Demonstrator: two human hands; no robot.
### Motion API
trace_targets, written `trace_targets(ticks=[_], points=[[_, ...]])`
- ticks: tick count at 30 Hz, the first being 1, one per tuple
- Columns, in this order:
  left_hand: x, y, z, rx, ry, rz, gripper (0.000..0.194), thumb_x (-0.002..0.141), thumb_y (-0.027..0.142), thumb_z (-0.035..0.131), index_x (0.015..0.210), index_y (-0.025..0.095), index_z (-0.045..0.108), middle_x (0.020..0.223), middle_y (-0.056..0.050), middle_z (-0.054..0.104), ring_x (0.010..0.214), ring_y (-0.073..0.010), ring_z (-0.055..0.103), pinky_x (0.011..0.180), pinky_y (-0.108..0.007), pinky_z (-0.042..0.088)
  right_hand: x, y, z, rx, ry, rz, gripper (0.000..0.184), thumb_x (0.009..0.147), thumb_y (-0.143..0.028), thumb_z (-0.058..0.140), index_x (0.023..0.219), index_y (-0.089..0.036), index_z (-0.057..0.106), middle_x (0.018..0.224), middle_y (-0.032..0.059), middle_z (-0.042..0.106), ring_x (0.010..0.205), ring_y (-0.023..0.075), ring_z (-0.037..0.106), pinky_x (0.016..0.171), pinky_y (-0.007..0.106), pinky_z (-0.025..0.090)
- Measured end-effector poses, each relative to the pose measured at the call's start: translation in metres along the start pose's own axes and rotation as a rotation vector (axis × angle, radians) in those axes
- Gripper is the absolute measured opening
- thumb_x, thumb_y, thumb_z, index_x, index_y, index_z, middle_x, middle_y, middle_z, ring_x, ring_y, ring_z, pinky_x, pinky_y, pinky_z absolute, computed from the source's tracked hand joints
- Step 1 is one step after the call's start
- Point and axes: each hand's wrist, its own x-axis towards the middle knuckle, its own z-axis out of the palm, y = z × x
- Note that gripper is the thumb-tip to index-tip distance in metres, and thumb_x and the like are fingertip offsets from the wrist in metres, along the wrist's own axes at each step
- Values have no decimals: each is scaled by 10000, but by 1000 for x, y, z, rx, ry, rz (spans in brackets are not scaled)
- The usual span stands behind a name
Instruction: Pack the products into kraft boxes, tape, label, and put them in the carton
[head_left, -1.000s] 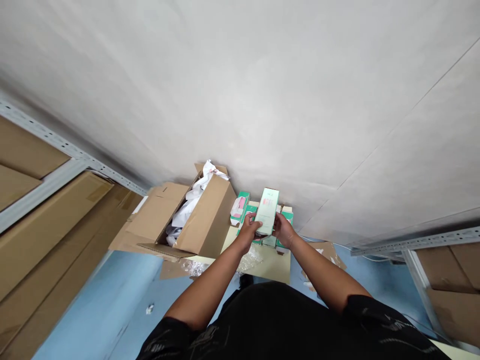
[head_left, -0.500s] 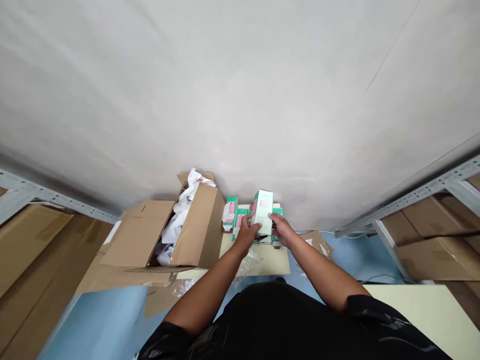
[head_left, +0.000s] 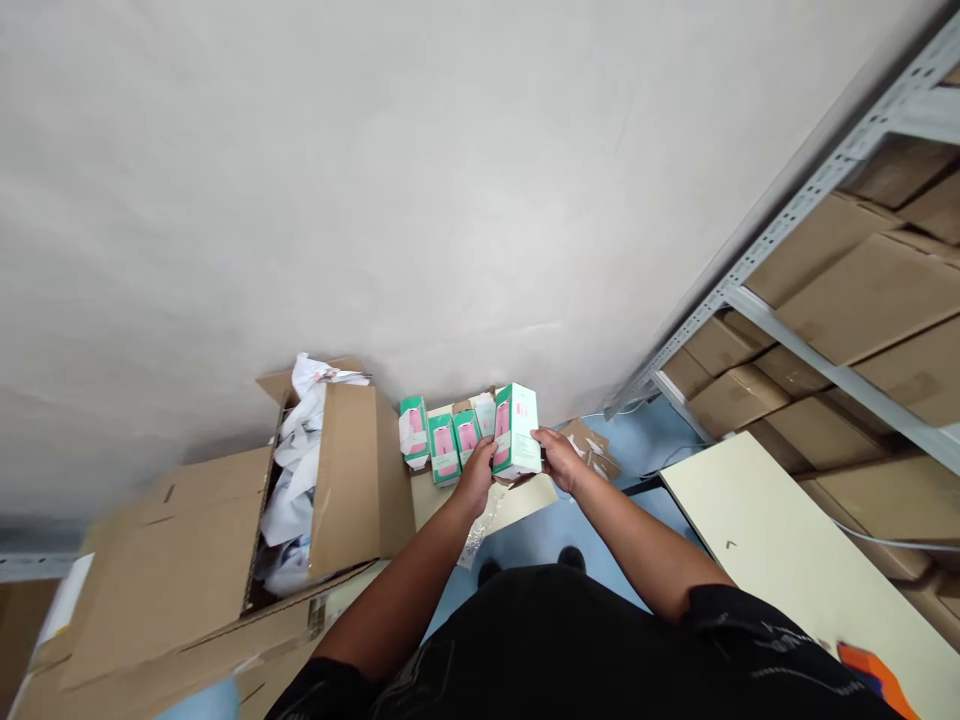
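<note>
Between both hands I hold up a small carton [head_left: 517, 430], white and green with a pink panel on its left face. My left hand [head_left: 477, 476] grips its lower left side. On its right edge, my right hand [head_left: 561, 456] closes with the thumb in front. Just behind and to the left, similar green-and-pink cartons [head_left: 444, 447] stand on a pale yellow table [head_left: 525, 510]. The leftmost carton [head_left: 413, 432] sits slightly apart from the others. The underside of the held carton is mostly hidden.
Left of the cartons, an open cardboard box [head_left: 349, 470] is stuffed with white crumpled paper [head_left: 298, 460]. Clear plastic wrap [head_left: 480, 530] lies at the table's front. Metal shelving [head_left: 787, 335] with brown boxes lines the right, beside another pale table [head_left: 810, 560] with an orange object [head_left: 874, 675].
The view has swung to the right, showing more shelving and the right-hand table. The held carton has turned, so its pink-panelled side shows more. Both hands still grip it.
</note>
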Motion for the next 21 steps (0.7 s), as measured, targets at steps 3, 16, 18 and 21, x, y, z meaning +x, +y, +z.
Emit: trace_targets(ticks=[3,16,18,21], points=[[-4,0,23,33,-36,-26,446,811,458,653,1198,239,612,1089,-33,732,944,-230,704,735,-305,545,-12,-3,-24,17,52,-42,260,771,-378,740,967,-224,664,788,7,724,695,169,677,514,222,503],[-31,-73,226,311,-343,-52,417,796,377,633,1182,220,634,950,-27,727,850,-204,672,795,-315,521,-105,-6,-232,254,351,-204,288,693,-340,738,910,-247,572,721,-52,621,611,136,575,527,226,452],[-41,-96,272,369,-411,-56,437,786,368,643,1197,218,638,985,-38,733,870,-212,677,813,-327,527,-127,-4,-280,294,392,-213,287,690,-328,730,929,-249,591,727,-48,628,628,141,578,541,228,448],[-58,-133,338,424,-502,-44,418,778,361,645,1169,212,638,1020,-52,733,904,-223,681,822,-337,536,-160,1,-350,329,458,-227,264,710,-323,718,943,-253,615,749,-40,643,653,144,588,565,232,450]])
